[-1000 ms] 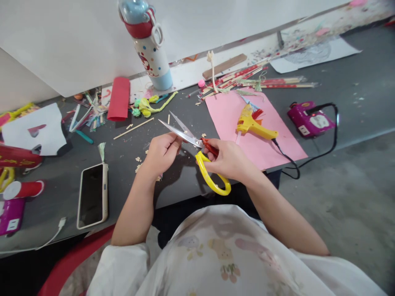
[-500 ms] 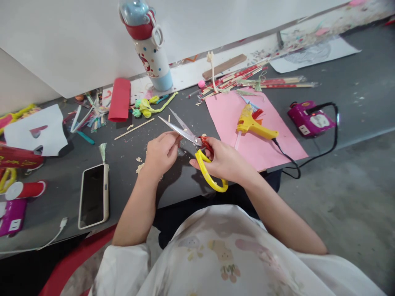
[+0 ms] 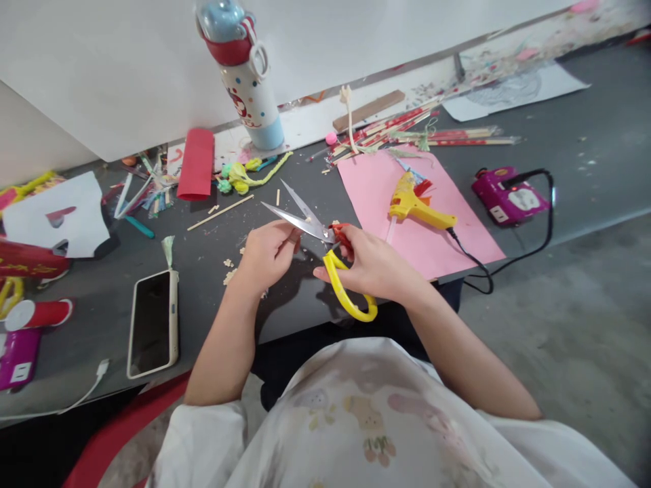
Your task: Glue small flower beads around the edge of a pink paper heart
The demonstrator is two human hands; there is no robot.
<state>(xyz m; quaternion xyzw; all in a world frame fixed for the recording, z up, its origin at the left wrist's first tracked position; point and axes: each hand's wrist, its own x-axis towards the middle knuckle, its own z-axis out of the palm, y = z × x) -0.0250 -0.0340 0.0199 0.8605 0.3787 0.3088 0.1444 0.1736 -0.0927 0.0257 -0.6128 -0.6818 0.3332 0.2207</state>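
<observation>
My right hand (image 3: 373,261) is wrapped around the handles of a pair of scissors (image 3: 318,231), one handle yellow, the other red. The blades are spread apart and point up and to the left. Beside the lower blade, my left hand (image 3: 269,254) is closed with thumb and finger pinched together. What it pinches, if anything, is hidden. A tiny pale piece seems to sit between the blades. Small pale cut bits (image 3: 228,276) lie on the dark table left of my left hand. A thin wooden stick (image 3: 220,213) rests beyond it.
A yellow glue gun (image 3: 424,211) lies on pink paper (image 3: 458,247), its cord running near a purple power box (image 3: 508,196). A phone (image 3: 152,324) lies at the left. A water bottle (image 3: 254,102) stands at the back, beside a red envelope (image 3: 196,165) and yellow yarn (image 3: 239,179).
The scissor blades have shifted very slightly, the handles a little lower and to the right. Both hands stay in nearly the same place. The view has moved marginally.
</observation>
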